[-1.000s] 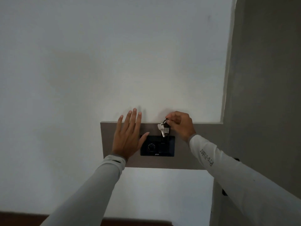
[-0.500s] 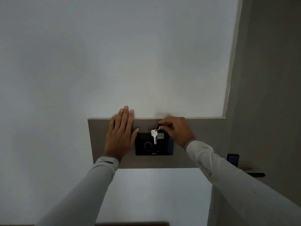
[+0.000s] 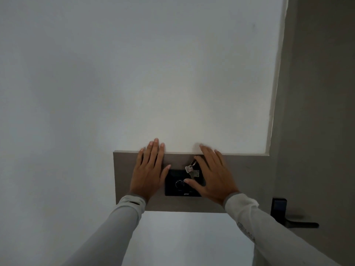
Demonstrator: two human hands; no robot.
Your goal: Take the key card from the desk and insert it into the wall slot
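A black wall unit (image 3: 176, 186) with a round dial is set in a grey-brown panel (image 3: 247, 181) on the white wall. A metal key on a ring (image 3: 190, 169) hangs at the unit's top edge, with a small pale tag beside it; the key card itself is hidden behind them and my fingers. My right hand (image 3: 213, 173) is spread over the unit's right side, fingers apart, thumb across the dial, gripping nothing. My left hand (image 3: 148, 172) lies flat on the panel just left of the unit, fingers stretched upward.
A door (image 3: 317, 112) in the same grey-brown stands at the right, with a dark lock plate and lever handle (image 3: 288, 215) low on it. White wall (image 3: 115, 73) fills everything above and left of the panel.
My right hand has let go of the key ring and opened flat over the unit. The key now hangs from the unit's top. My left hand stays on the panel.
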